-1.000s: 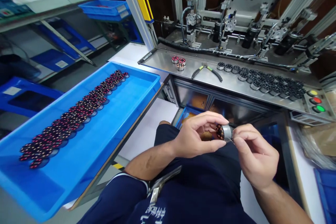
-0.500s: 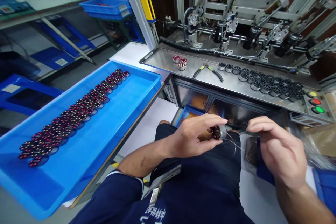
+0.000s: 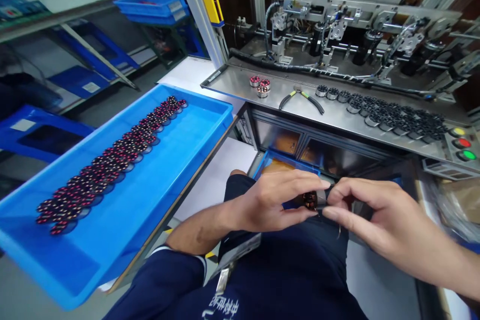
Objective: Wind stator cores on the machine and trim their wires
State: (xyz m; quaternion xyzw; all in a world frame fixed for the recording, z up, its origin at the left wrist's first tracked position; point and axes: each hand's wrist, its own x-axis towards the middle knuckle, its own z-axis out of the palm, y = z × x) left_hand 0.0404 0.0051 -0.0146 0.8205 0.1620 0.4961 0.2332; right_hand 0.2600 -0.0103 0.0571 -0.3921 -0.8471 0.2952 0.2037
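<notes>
Between the thumb and fingers of my left hand (image 3: 273, 200) is a small round motor stator (image 3: 310, 200) with copper windings, held above my lap. My right hand (image 3: 363, 205) is at the stator's right side, thumb and fingers bent close together on thin wire ends (image 3: 339, 230) that hang below it. How firmly the right fingers pinch the wires is too small to tell. Pliers (image 3: 302, 97) with green and black handles lie on the metal ledge ahead, between three wound stators (image 3: 262, 85) and rows of black stators (image 3: 397, 115).
A blue tray (image 3: 202, 160) at the left bears many red and black stators (image 3: 112, 160). Behind the metal ledge (image 3: 232, 80) stands a machine (image 3: 360, 35) with rods and clamps. Yellow, red and green buttons (image 3: 465, 145) are at the right end. Part of another person shows at top left.
My right hand has moved left to the stator, its fingers closing in by the wires. The machine's upper arms have shifted position. The view has shifted slightly.
</notes>
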